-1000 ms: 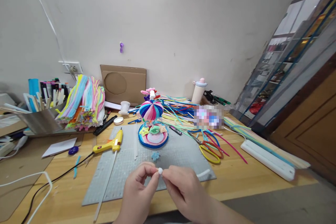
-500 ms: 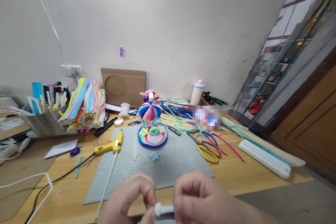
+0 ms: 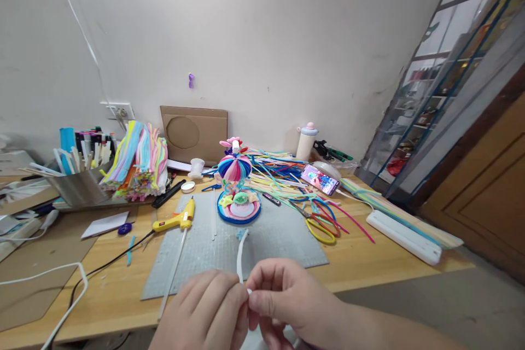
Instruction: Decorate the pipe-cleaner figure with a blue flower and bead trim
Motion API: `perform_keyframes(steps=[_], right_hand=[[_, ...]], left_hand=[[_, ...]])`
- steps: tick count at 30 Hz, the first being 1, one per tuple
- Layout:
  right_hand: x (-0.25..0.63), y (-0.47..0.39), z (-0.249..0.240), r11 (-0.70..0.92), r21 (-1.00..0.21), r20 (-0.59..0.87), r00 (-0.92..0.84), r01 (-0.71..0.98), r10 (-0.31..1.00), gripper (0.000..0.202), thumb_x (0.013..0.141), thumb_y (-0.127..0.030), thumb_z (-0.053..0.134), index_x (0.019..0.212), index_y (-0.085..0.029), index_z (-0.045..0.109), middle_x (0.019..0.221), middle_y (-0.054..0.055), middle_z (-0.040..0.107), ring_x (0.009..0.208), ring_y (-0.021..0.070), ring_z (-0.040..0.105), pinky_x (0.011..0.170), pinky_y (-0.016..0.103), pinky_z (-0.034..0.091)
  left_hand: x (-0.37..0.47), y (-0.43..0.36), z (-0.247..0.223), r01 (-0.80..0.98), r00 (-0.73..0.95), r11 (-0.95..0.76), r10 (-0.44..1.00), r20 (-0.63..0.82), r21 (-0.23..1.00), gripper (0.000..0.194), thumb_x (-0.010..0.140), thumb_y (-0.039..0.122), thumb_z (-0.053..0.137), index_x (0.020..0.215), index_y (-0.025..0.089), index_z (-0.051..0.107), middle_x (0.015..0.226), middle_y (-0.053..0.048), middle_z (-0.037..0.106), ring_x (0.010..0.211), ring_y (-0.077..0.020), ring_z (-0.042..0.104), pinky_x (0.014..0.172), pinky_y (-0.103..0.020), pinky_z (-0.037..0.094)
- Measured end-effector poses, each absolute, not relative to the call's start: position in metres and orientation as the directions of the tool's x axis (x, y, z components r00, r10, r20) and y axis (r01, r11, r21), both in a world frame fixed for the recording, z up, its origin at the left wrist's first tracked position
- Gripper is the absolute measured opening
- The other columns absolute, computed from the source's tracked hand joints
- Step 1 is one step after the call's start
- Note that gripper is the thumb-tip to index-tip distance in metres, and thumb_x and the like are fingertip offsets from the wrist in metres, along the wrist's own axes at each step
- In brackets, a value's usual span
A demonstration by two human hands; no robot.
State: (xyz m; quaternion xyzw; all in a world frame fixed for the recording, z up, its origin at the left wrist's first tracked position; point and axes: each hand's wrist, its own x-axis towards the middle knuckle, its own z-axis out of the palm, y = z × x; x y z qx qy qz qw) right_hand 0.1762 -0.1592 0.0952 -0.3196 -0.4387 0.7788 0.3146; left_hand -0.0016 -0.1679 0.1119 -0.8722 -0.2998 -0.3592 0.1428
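Both my hands meet at the near edge of the table. My left hand (image 3: 205, 306) is closed on a white pipe cleaner (image 3: 241, 254), whose free end curves upward toward the mat. The fingertips of my right hand (image 3: 283, 298) pinch the same strip, where a small white bit shows between the two hands. Just past the strip's tip lies a small light-blue snowflake-like piece (image 3: 241, 234). Behind it stands a colourful pipe-cleaner figure (image 3: 234, 172) with a striped dome, on a round base edged in blue.
A grey cutting mat (image 3: 283, 246) lies on the wooden table. To the left are a yellow glue gun (image 3: 176, 221) and a bundle of pastel pipe cleaners (image 3: 139, 161). On the right are scissors (image 3: 322, 229), a lit phone (image 3: 320, 179) and a white power strip (image 3: 404, 238).
My hands have come closer together. The white pipe cleaner, earlier stretched sideways between them with a knobbed end, now has a long end pointing up and away. The view has shifted slightly.
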Motion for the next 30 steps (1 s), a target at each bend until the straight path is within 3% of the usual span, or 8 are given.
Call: perform_keyframes(steps=[5, 9, 16, 19, 21, 23, 25, 30], right_hand=[[0.178, -0.159, 0.091, -0.340, -0.919, -0.176, -0.560, -0.201, 0.809, 0.042, 0.064, -0.047, 0.076, 0.073, -0.013, 0.052, 0.054, -0.003, 0.058, 0.033, 0.0038, 0.047, 0.028, 0.011, 0.034], [0.180, -0.160, 0.090, -0.302, -0.938, -0.165, -0.545, -0.171, 0.822, 0.038, 0.067, -0.045, 0.074, 0.073, -0.014, 0.054, 0.053, -0.004, 0.056, 0.034, 0.0026, 0.044, 0.029, 0.011, 0.031], [0.184, -0.162, 0.086, -0.186, -0.976, -0.102, -0.521, -0.112, 0.847, 0.031, 0.074, -0.042, 0.069, 0.074, -0.014, 0.055, 0.054, -0.004, 0.052, 0.036, 0.0032, 0.041, 0.032, 0.013, 0.030], [0.188, -0.161, 0.090, -0.085, -0.996, -0.056, -0.544, -0.027, 0.837, 0.025, 0.079, -0.038, 0.063, 0.074, -0.015, 0.055, 0.052, -0.006, 0.046, 0.038, 0.0047, 0.040, 0.035, 0.014, 0.030], [0.191, -0.161, 0.096, 0.111, -0.992, 0.058, -0.556, 0.062, 0.829, 0.020, 0.083, -0.032, 0.058, 0.073, -0.015, 0.055, 0.053, -0.005, 0.045, 0.042, 0.0059, 0.042, 0.040, 0.016, 0.034], [0.194, -0.160, 0.102, 0.419, -0.891, 0.255, -0.570, 0.177, 0.781, 0.017, 0.087, -0.023, 0.051, 0.073, -0.015, 0.056, 0.060, -0.002, 0.050, 0.052, 0.0079, 0.047, 0.050, 0.018, 0.038], [0.198, -0.158, 0.107, 0.683, -0.672, 0.420, -0.612, 0.286, 0.670, 0.020, 0.090, -0.015, 0.043, 0.075, -0.015, 0.057, 0.068, 0.001, 0.054, 0.061, 0.0102, 0.049, 0.056, 0.021, 0.038], [0.208, -0.147, 0.109, 0.932, -0.057, 0.549, -0.768, 0.359, 0.329, 0.025, 0.092, -0.012, 0.034, 0.089, -0.012, 0.059, 0.072, 0.007, 0.058, 0.062, 0.0152, 0.046, 0.053, 0.027, 0.034]], left_hand=[[0.000, -0.171, 0.109, 0.623, 0.619, -0.776, 0.412, 0.669, -0.098, 0.022, 0.083, 0.005, 0.041, 0.087, 0.018, 0.058, 0.076, -0.002, 0.067, 0.069, -0.0148, 0.061, 0.066, -0.024, 0.049], [0.002, -0.171, 0.109, 0.618, 0.646, -0.781, 0.440, 0.623, -0.089, 0.023, 0.086, 0.008, 0.037, 0.091, 0.019, 0.056, 0.080, -0.002, 0.066, 0.073, -0.0151, 0.061, 0.068, -0.024, 0.049], [0.002, -0.167, 0.106, 0.666, 0.661, -0.721, 0.451, 0.600, -0.191, 0.020, 0.086, 0.012, 0.035, 0.087, 0.019, 0.054, 0.081, -0.003, 0.065, 0.074, -0.0189, 0.061, 0.065, -0.029, 0.049], [0.002, -0.167, 0.109, 0.639, 0.669, -0.757, 0.462, 0.582, -0.134, 0.021, 0.086, 0.011, 0.035, 0.090, 0.020, 0.054, 0.083, -0.003, 0.065, 0.074, -0.0182, 0.061, 0.064, -0.027, 0.049], [0.003, -0.168, 0.113, 0.613, 0.671, -0.790, 0.504, 0.545, -0.025, 0.019, 0.086, 0.011, 0.037, 0.089, 0.020, 0.054, 0.083, -0.003, 0.064, 0.073, -0.0168, 0.059, 0.062, -0.026, 0.048], [0.004, -0.168, 0.118, 0.602, 0.661, -0.789, 0.579, 0.477, 0.123, 0.016, 0.087, 0.013, 0.039, 0.085, 0.020, 0.053, 0.081, -0.003, 0.062, 0.071, -0.0155, 0.058, 0.061, -0.024, 0.047], [0.006, -0.166, 0.123, 0.597, 0.638, -0.749, 0.661, 0.394, 0.288, 0.014, 0.087, 0.014, 0.040, 0.081, 0.020, 0.051, 0.080, -0.003, 0.060, 0.072, -0.0147, 0.056, 0.061, -0.023, 0.045], [0.008, -0.146, 0.132, 0.543, 0.555, -0.399, 0.831, 0.042, 0.739, 0.012, 0.085, 0.025, 0.046, 0.075, 0.019, 0.050, 0.076, 0.001, 0.055, 0.071, -0.0125, 0.050, 0.064, -0.023, 0.040]])
